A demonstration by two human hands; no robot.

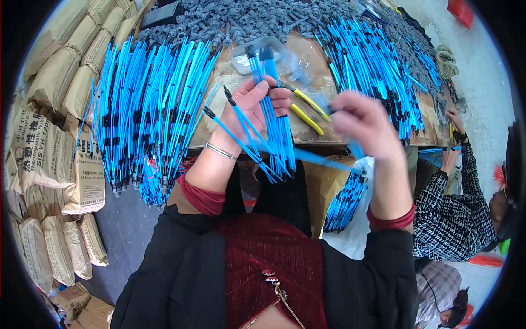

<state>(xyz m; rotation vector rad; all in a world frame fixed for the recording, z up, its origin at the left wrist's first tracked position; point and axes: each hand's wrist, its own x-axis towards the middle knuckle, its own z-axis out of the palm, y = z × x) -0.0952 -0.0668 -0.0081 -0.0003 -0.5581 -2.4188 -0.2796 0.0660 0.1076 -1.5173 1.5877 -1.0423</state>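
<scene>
My left hand (255, 107) is closed around a bundle of thin blue plastic tubes (280, 137) with black fittings, held over the table's front edge. A few tubes with black tips splay out beside that wrist, towards the left. My right hand (361, 118) is raised to the right of the bundle. Motion smears its fingers, so their hold is unclear. A blurred blue strip (315, 158) stretches from the bundle to below that hand. Between the hands, yellow-handled pliers (308, 109) lie on the table (315, 52).
Large piles of blue tubes lie at left (156, 104) and right (367, 71). Grey plastic fittings (246, 19) heap along the back, behind a clear dish (241, 57). Paper sacks (49, 148) stack at far left. A co-worker in a checked jacket (452, 219) works at right.
</scene>
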